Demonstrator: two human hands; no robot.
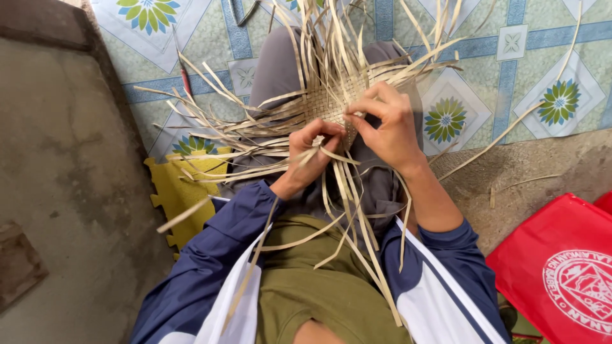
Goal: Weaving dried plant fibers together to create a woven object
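Strips of pale straw fan out from a half-woven mat resting on the person's knees, close enough to work. Left hand pinches one strip taut (fingers closed); right hand grips the woven edge, steadying it.

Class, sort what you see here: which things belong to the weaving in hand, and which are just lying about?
In use:
pale flat woven strip mat
loose pale strips
left hand
right hand

Lying about:
red fabric bag
yellow foam floor tile
floral patterned floor sheet
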